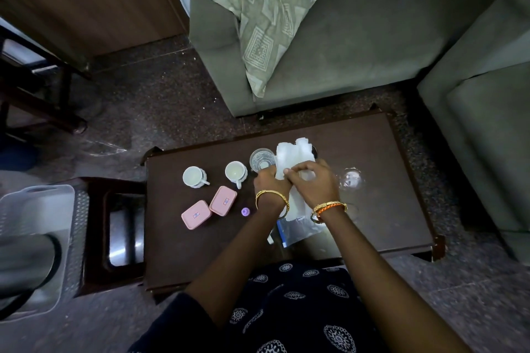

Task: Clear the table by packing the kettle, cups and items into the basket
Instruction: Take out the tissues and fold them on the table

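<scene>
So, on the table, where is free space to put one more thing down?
The near left corner of the table, in front of the pink boxes, is bare. So is the far right part beyond the glass. The middle is crowded: two white cups, both hands on a white cloth.

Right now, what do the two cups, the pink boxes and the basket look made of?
Two cups: likely glazed ceramic, white, glossy, thick-rimmed. Pink boxes: probably plastic, matte lids with rounded moulded corners. Basket: grey plastic by its look, with perforated walls. Both hands grip a white wrap, seemingly soft foam or plastic sheet; I can't tell which.
</scene>
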Action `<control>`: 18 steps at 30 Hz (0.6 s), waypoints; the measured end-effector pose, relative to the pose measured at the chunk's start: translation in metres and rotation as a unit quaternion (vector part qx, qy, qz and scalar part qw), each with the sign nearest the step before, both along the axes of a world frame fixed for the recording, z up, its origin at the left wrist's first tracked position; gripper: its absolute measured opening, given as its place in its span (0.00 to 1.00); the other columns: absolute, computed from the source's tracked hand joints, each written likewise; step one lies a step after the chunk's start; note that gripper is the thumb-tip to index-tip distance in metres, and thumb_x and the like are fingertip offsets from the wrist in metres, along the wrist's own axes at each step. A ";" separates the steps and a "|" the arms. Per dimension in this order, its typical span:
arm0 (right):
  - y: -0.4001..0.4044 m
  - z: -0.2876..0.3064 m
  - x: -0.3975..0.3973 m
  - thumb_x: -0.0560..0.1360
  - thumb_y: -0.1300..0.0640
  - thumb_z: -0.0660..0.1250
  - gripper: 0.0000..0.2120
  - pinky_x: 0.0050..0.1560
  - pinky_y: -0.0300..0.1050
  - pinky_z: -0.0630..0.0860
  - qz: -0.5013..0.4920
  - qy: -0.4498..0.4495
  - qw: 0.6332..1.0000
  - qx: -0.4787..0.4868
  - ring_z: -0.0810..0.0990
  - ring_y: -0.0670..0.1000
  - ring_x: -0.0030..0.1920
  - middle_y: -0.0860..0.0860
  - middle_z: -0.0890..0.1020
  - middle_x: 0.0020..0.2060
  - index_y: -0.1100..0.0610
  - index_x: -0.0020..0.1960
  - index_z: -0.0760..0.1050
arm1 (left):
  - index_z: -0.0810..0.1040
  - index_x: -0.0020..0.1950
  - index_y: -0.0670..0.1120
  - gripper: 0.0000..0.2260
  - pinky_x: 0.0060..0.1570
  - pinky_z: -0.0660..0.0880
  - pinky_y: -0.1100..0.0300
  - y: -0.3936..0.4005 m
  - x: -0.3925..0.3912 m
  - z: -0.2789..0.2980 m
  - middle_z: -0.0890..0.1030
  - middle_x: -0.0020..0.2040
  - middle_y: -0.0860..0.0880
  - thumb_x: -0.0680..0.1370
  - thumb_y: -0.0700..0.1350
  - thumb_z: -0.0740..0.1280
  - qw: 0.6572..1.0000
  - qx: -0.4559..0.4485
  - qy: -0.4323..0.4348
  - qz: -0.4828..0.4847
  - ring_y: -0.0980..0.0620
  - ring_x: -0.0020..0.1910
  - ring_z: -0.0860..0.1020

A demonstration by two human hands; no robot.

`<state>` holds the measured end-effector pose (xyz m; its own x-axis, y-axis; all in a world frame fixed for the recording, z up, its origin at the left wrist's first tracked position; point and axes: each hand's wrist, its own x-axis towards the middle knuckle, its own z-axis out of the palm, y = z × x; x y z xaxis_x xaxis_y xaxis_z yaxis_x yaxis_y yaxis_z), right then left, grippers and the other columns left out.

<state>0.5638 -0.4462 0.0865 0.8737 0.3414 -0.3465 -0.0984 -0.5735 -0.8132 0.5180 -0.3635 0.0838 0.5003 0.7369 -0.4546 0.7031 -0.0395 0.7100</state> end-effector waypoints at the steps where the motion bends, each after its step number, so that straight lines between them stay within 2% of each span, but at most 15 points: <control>1: 0.002 0.001 0.000 0.68 0.50 0.73 0.08 0.45 0.40 0.68 -0.008 -0.001 1.000 -0.002 0.75 0.49 0.45 0.51 0.78 0.47 0.54 0.41 0.82 | 0.83 0.44 0.39 0.08 0.38 0.74 0.57 0.000 -0.001 0.000 0.85 0.43 0.38 0.72 0.43 0.69 1.000 0.004 -0.002 -0.005 0.40 0.43 0.82; 3: 0.004 -0.001 0.000 0.69 0.53 0.72 0.05 0.44 0.40 0.68 -0.016 -0.002 1.000 -0.003 0.75 0.49 0.44 0.52 0.78 0.47 0.55 0.41 0.82 | 0.82 0.44 0.39 0.09 0.39 0.74 0.56 0.000 -0.003 0.002 0.85 0.43 0.38 0.71 0.44 0.70 1.000 0.007 -0.002 -0.021 0.41 0.43 0.82; 6: 0.005 -0.002 0.001 0.70 0.56 0.71 0.03 0.46 0.41 0.69 -0.020 0.015 1.000 0.012 0.76 0.51 0.45 0.53 0.77 0.46 0.56 0.40 0.81 | 0.81 0.43 0.38 0.09 0.35 0.69 0.60 0.004 -0.008 0.003 0.84 0.40 0.41 0.71 0.44 0.71 0.999 0.001 -0.016 -0.052 0.49 0.36 0.77; 9: 0.002 0.000 0.004 0.70 0.59 0.71 0.02 0.48 0.43 0.72 -0.025 0.028 0.998 0.040 0.77 0.51 0.45 0.53 0.78 0.43 0.57 0.38 0.79 | 0.81 0.47 0.38 0.10 0.34 0.72 0.61 0.008 -0.013 0.010 0.79 0.35 0.50 0.72 0.44 0.72 0.994 -0.072 -0.030 -0.071 0.57 0.32 0.75; 12: -0.003 0.004 0.008 0.71 0.62 0.71 0.05 0.43 0.40 0.72 -0.005 0.071 0.994 0.080 0.76 0.49 0.42 0.55 0.81 0.41 0.56 0.38 0.78 | 0.79 0.52 0.41 0.07 0.38 0.73 0.60 0.015 -0.014 0.020 0.78 0.37 0.49 0.75 0.40 0.68 0.977 -0.203 -0.039 -0.055 0.54 0.36 0.76; 14: -0.007 0.006 0.012 0.72 0.60 0.71 0.03 0.40 0.35 0.70 0.006 0.109 0.990 0.091 0.76 0.49 0.43 0.53 0.81 0.41 0.57 0.39 0.78 | 0.75 0.50 0.43 0.04 0.46 0.72 0.55 0.020 -0.015 0.024 0.77 0.43 0.43 0.76 0.40 0.64 0.961 -0.270 -0.044 -0.036 0.46 0.43 0.76; 15: -0.010 0.006 0.014 0.72 0.60 0.71 0.03 0.40 0.36 0.70 0.011 0.123 0.988 0.092 0.76 0.49 0.44 0.52 0.80 0.41 0.57 0.41 0.78 | 0.74 0.50 0.43 0.03 0.49 0.72 0.52 0.022 -0.016 0.026 0.76 0.47 0.42 0.77 0.41 0.63 0.954 -0.296 -0.049 -0.027 0.45 0.47 0.75; 16: -0.012 0.006 0.015 0.73 0.59 0.70 0.02 0.42 0.38 0.71 0.017 0.135 0.986 0.092 0.75 0.49 0.45 0.52 0.80 0.42 0.58 0.42 0.78 | 0.74 0.49 0.43 0.03 0.51 0.73 0.51 0.023 -0.017 0.026 0.76 0.49 0.41 0.77 0.41 0.62 0.949 -0.310 -0.051 -0.024 0.45 0.49 0.75; 18: -0.014 0.007 0.017 0.74 0.59 0.69 0.02 0.48 0.42 0.69 0.029 0.150 0.984 0.092 0.75 0.49 0.44 0.52 0.79 0.43 0.58 0.43 0.78 | 0.77 0.51 0.41 0.06 0.47 0.75 0.55 0.024 -0.019 0.026 0.78 0.48 0.42 0.79 0.41 0.62 0.955 -0.292 -0.049 -0.029 0.46 0.45 0.77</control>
